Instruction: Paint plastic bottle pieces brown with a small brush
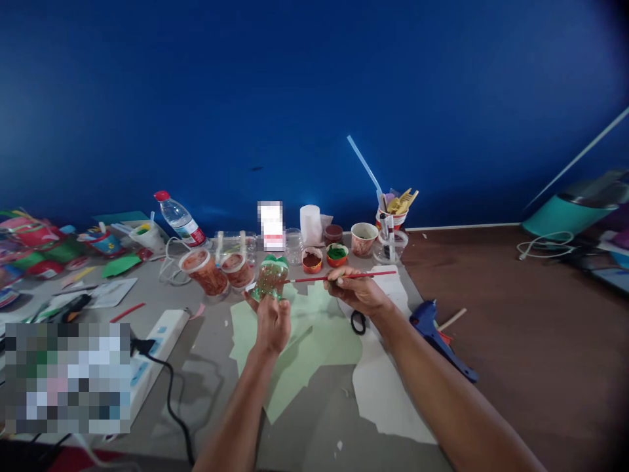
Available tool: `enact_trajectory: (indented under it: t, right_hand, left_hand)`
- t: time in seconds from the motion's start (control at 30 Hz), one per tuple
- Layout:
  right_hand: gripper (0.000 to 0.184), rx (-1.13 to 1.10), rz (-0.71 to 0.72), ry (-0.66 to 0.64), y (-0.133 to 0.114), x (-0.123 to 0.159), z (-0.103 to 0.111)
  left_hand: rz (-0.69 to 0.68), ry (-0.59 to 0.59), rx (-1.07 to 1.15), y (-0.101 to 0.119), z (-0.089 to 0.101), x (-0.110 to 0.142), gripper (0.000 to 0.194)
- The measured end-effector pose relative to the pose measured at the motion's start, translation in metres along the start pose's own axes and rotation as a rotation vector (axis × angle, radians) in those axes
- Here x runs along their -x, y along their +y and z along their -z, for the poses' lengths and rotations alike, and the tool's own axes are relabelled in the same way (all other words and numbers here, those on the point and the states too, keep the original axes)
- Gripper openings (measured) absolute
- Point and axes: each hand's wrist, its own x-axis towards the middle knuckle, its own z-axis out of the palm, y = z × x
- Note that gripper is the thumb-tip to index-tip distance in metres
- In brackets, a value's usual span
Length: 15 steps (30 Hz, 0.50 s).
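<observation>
My left hand [274, 324] grips a clear plastic cup [270, 276] with green paint on its rim and base and a brownish middle. In my right hand [354, 289] is a thin red paintbrush [309, 280], held level between the fingertips. Its tip points left and meets the cup's right side; whether it presses there I cannot tell. Behind my hands stand a small pot of green paint [337, 253] and a pot of brown paint [312, 259]. Left of the cup are two brown-smeared plastic cups, a larger one [205, 275] and a smaller one [238, 271].
Pale green paper [314, 334] and white paper [388, 400] lie under my arms. A blue glue gun [439, 341] and black scissors handle [358, 322] are by my right arm. A power strip [152, 354] with cables lies left. A water bottle [179, 219] and paper cup [364, 238] stand behind.
</observation>
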Motion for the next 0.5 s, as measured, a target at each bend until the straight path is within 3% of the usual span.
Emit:
enact_trajectory:
  t: [0.5]
  right_hand:
    - [0.02, -0.02, 0.04, 0.035, 0.0013, -0.0008, 0.0064]
  left_hand:
    - [-0.018, 0.017, 0.142, 0.0039, 0.0035, -0.0016, 0.078]
